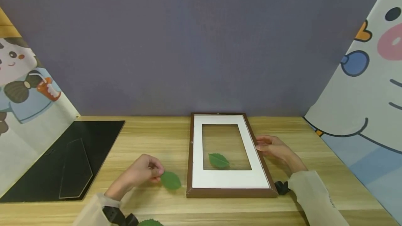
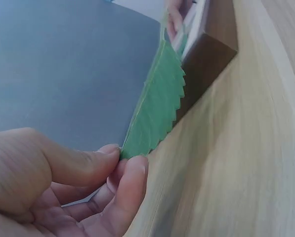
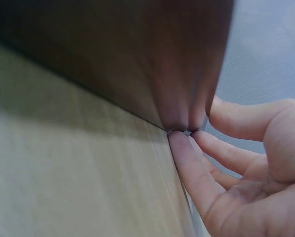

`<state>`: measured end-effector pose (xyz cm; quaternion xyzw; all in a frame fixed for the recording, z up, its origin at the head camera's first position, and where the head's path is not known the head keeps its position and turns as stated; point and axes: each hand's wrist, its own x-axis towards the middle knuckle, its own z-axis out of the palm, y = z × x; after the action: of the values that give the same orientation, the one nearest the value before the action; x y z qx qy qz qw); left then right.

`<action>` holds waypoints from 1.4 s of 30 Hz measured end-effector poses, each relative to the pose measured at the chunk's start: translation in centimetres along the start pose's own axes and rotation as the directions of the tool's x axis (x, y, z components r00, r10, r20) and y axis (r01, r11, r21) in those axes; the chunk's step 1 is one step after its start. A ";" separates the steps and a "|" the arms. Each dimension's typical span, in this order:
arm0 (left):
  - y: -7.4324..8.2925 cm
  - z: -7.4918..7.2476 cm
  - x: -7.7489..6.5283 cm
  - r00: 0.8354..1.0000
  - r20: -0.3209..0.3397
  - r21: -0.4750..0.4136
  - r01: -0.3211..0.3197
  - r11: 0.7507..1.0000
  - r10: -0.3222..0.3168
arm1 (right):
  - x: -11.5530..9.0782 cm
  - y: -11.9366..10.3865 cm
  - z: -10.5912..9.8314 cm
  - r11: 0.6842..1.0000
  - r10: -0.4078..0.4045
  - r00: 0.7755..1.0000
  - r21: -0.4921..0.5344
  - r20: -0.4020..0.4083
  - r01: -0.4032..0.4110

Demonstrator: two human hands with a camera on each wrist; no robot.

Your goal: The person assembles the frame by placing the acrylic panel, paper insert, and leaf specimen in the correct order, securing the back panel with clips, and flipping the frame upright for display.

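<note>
Left hand (image 1: 137,174): a green leaf (image 1: 170,180) is pinched near one end between thumb and fingertips. The leaf is held just left of the frame (image 1: 231,193), close above the table (image 1: 157,138). In the left wrist view its toothed edge and lengthwise fold line are seen; the blade is seen nearly side-on, with the frame's brown corner behind it.

Right hand (image 1: 276,148): nothing is enclosed by it. Fingertips are laid, nearly straight, against the frame's right side, with the thumb tip at the upper edge. Finger reflections are seen on the brown side in the right wrist view. How hard the frame is pressed cannot be told.

Frame: laid flat on the table, right of centre, its far end near the grey panel (image 1: 188,44). A white mat (image 1: 230,180) is set inside, wood grain being seen through its opening. A second leaf (image 1: 218,160) is seen in the lower left part of that opening, stem end to the right.

Surroundings: a black board (image 1: 103,138), with a stand outlined on it, is laid at the table's left. A third leaf (image 1: 150,223) is cut off by the bottom border, near the left wrist. The table is flanked by a left cartoon panel (image 1: 28,97) and a right cartoon panel (image 1: 361,100).
</note>
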<state>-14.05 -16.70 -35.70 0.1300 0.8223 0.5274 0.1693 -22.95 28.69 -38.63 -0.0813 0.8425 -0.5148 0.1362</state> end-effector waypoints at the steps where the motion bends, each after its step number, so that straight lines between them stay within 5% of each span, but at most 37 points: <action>1: 0.1 0.0 0.0 1.000 0.005 -0.012 0.004 1.000 -0.004 | 0.0 0.0 0.0 1.000 0.000 1.000 -0.004 -0.002 0.000; 29: 2.5 1.4 2.1 0.994 -0.108 -0.020 0.030 0.999 -0.032 | 0.1 0.1 0.0 1.000 0.005 1.000 0.003 0.007 -0.005; 42: 3.6 2.0 4.1 0.973 -0.224 -0.014 0.050 0.999 -0.052 | 0.2 0.0 -0.1 1.000 0.023 1.000 0.019 0.013 -0.024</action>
<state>-16.86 -11.93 -33.76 0.0477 0.8371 0.5376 0.0893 -23.16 28.72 -38.58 -0.0733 0.8374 -0.5208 0.1485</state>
